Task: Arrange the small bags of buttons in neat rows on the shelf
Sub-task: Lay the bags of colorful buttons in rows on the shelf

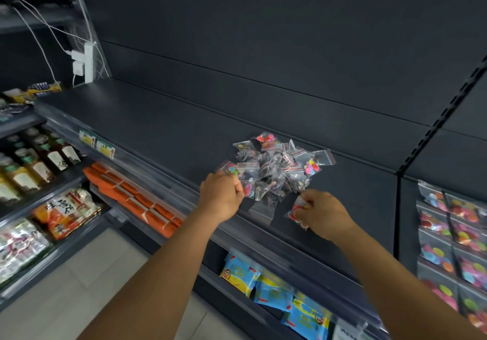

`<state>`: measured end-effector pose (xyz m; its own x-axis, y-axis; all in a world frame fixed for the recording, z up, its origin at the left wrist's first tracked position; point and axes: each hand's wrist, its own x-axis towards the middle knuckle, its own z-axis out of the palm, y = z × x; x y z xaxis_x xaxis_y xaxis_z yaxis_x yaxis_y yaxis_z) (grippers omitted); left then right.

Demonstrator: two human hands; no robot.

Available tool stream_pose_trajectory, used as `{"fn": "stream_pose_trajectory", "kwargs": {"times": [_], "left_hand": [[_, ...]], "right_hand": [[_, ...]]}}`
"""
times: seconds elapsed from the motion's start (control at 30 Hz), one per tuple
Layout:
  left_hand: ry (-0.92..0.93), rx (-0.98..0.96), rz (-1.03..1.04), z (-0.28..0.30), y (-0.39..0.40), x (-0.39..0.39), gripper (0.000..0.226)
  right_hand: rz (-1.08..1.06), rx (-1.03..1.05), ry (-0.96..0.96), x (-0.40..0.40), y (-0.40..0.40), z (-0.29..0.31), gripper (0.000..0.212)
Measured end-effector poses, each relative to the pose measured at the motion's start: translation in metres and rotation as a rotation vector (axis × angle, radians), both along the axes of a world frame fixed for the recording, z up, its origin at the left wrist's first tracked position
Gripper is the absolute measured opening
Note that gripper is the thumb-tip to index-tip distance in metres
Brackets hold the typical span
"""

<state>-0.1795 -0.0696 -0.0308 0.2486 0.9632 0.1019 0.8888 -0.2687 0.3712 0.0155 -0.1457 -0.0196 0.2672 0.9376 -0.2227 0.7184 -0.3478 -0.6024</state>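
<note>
A pile of small bags (276,167) lies on the dark shelf (158,118). The left hand (221,194), fingers curled, pinches a bag at the pile's 8 o'clock edge. The right hand (320,214) grips one bag (296,209) at 5 o'clock. Bags in rows (453,239) occupy the next bay at 3 o'clock.

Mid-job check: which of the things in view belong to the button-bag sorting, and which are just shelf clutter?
Part of the job:
pile of button bags
bag pinched by the right hand
left hand at the pile's edge
dark shelf
rows of button bags already laid out on the right

Just lying about:
orange packs
blue packets
bottles
power strip
</note>
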Motion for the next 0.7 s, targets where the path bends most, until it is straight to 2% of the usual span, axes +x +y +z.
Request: {"fn": "stream_pose_trajectory", "kwargs": {"times": [0.13, 0.27, 0.43, 0.53, 0.7], "left_hand": [[-0.114, 0.058, -0.055, -0.003, -0.004, 0.001, 0.009], [-0.379, 0.063, -0.101, 0.004, -0.014, 0.010, 0.009], [-0.637, -0.093, -0.267, 0.023, -0.037, 0.044, 0.017], [-0.642, -0.163, -0.362, 0.031, -0.049, 0.067, 0.026], [-0.537, -0.081, -0.567, 0.041, -0.071, 0.114, 0.024]], "right_hand": [[-0.066, 0.188, 0.093, -0.005, -0.010, 0.003, 0.013], [-0.185, 0.296, 0.298, -0.001, -0.021, 0.009, 0.013], [-0.291, 0.355, 0.492, 0.014, -0.041, 0.022, 0.017], [-0.278, 0.368, 0.525, 0.028, -0.058, 0.036, 0.009], [-0.244, 0.298, 0.471, 0.056, -0.092, 0.054, 0.004]]}}
